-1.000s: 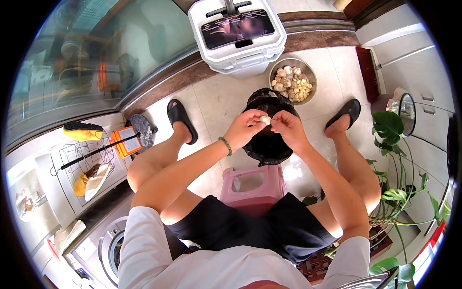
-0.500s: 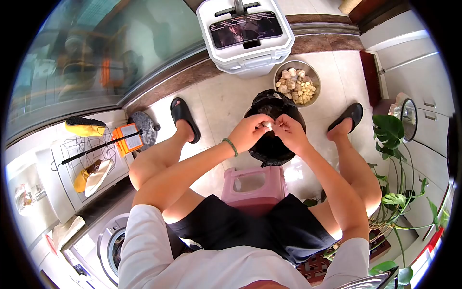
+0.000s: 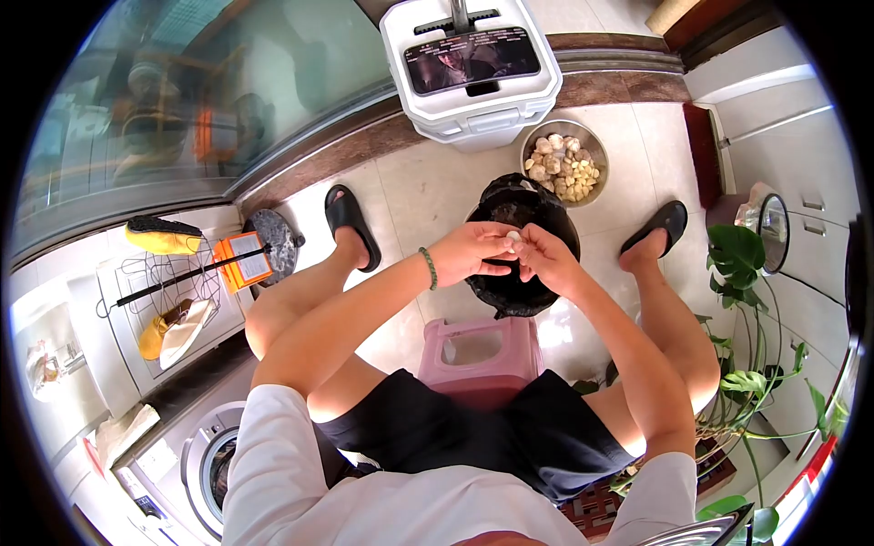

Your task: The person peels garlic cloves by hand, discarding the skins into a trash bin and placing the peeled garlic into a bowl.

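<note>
A small pale garlic clove (image 3: 513, 237) sits between the fingertips of both hands, above a bin lined with a black bag (image 3: 515, 296). My left hand (image 3: 472, 250), with a green bead bracelet at the wrist, pinches the clove from the left, its lower fingers partly spread. From the right, my right hand (image 3: 546, 257) has thumb and forefinger closed on the same clove. Just beyond the bin, a steel bowl (image 3: 598, 155) holds whole garlic bulbs and several peeled cloves.
A pink stool (image 3: 478, 369) stands between my legs. A phone (image 3: 472, 61) playing a video lies on a white box (image 3: 473, 118) beyond the bin. Leafy plants (image 3: 736, 255) are at the right, a wire rack (image 3: 164, 282) with shoes at the left.
Both hands have come together around the clove and sit slightly lower over the bin. The left hand's lower fingers have spread. The view has shifted a little.
</note>
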`<action>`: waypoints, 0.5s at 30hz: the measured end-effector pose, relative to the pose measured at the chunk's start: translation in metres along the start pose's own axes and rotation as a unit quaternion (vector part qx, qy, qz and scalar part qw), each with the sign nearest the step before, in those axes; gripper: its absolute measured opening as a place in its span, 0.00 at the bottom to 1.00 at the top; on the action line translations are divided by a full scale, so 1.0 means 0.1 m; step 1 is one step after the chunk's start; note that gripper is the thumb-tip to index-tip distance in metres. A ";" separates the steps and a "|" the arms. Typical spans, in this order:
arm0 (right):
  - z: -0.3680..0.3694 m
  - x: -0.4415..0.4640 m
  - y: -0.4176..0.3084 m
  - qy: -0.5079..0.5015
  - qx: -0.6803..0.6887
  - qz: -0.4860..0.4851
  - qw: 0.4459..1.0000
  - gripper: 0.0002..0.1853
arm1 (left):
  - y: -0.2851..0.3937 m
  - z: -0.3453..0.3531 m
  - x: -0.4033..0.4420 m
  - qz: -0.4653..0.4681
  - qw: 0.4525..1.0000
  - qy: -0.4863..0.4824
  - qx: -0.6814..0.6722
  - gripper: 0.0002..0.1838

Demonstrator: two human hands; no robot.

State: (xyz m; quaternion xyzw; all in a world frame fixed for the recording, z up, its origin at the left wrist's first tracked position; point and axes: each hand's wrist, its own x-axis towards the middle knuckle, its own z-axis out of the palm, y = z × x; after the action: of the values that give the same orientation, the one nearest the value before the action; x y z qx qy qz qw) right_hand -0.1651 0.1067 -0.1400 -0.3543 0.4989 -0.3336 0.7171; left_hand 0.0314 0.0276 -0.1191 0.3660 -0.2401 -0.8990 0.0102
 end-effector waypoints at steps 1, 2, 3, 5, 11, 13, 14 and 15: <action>0.00 -0.01 -0.02 -0.009 -0.002 0.023 1.000 0.10 | -0.01 0.01 -0.01 0.001 1.000 0.009 0.003 0.20; -0.01 -0.01 -0.03 -0.009 -0.003 0.023 1.000 0.10 | -0.02 0.02 -0.01 0.002 1.000 0.018 0.006 0.19; -0.01 -0.02 -0.04 -0.009 -0.018 0.033 0.999 0.11 | -0.04 0.01 0.00 0.001 1.000 0.025 0.013 0.20; -0.01 -0.03 -0.05 -0.008 -0.033 0.042 0.999 0.11 | -0.06 -0.03 0.01 0.006 0.999 0.026 0.022 0.20; -0.01 -0.03 -0.11 -0.008 -0.049 0.050 0.998 0.13 | 0.02 -0.02 0.01 -0.007 0.998 0.020 0.051 0.20; -0.04 -0.01 -0.07 -0.018 -0.029 0.042 0.999 0.13 | 0.02 -0.03 0.02 -0.011 0.999 0.013 0.046 0.20; -0.04 -0.01 -0.06 -0.017 -0.029 0.042 0.999 0.13 | 0.00 -0.03 0.03 -0.007 0.999 0.008 0.043 0.19; -0.04 -0.01 -0.07 -0.011 -0.017 0.035 0.999 0.13 | -0.01 -0.03 0.03 -0.002 0.999 0.004 0.041 0.18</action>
State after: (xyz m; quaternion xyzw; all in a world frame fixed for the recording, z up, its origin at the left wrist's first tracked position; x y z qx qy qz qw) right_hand -0.1696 0.1033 -0.1347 -0.3525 0.5083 -0.2960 0.7278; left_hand 0.0312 0.0263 -0.1237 0.3701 -0.2754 -0.8872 -0.0060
